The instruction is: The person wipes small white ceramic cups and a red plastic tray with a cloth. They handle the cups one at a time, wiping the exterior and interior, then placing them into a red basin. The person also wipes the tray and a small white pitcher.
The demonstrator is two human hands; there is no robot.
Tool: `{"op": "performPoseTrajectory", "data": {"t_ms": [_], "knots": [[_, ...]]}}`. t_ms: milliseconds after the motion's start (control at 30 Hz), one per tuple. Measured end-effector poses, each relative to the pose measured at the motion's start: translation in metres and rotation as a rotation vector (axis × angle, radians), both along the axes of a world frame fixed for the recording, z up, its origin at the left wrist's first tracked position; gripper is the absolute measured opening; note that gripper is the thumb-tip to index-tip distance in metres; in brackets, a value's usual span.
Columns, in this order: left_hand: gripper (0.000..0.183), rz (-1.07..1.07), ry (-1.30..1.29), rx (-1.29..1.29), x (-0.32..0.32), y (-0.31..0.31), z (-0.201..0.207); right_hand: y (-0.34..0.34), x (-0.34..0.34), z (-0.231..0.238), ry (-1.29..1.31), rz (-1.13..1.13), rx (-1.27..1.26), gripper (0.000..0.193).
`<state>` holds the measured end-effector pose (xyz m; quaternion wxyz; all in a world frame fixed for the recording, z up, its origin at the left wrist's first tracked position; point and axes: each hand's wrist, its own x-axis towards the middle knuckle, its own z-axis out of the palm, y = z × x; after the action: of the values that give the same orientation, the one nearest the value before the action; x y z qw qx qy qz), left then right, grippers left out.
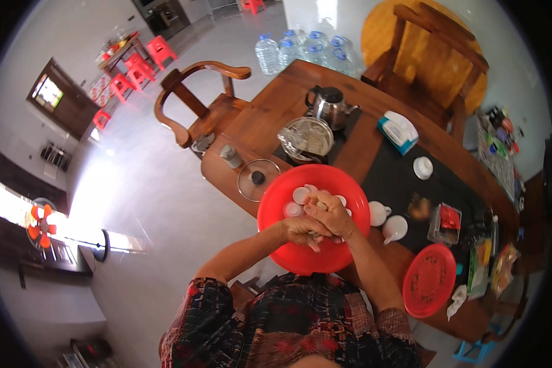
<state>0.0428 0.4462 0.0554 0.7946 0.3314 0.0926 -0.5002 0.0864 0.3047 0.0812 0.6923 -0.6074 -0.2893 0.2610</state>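
Observation:
Over a round red basin (275, 230) at the table's near edge, both of my hands are pressed together. My left hand (305, 229) is closed, its fingers curled below the other one. My right hand (328, 211) lies closed over it, slightly farther away. Something small and pale may sit between the fingers, but I cannot make it out. Several small white cups (300, 195) lie in the basin, partly hidden behind my hands. Just right of the basin stand a white lidded cup (379, 213) and a white pitcher (395, 229).
Behind the basin are a glass lid (257, 178), a pot with plastic wrap (311, 136) and a kettle (329, 107). A tissue pack (398, 132) and a white bowl (422, 167) stand farther right. A red tray (429, 280) lies near right. Wooden chairs (202, 101) surround the table.

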Motion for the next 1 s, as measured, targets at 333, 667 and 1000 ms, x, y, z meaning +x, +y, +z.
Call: {"op": "performPoseTrajectory", "data": {"t_ms": [333,667,1000], "knots": [[0.025,0.017,-0.192,0.245,0.000,-0.011,0.035,0.012,0.010,0.008,-0.247,-0.192,-0.191,0.029],[0.015,0.050,-0.607,0.733,0.008,-0.017,0.002,0.024,0.028,-0.027,-0.269,-0.353,-0.360,0.042],[0.027,0.154,-1.040,1.250,0.004,-0.035,-0.043,0.020,0.028,-0.069,0.022,-0.657,-0.321,0.041]]}}
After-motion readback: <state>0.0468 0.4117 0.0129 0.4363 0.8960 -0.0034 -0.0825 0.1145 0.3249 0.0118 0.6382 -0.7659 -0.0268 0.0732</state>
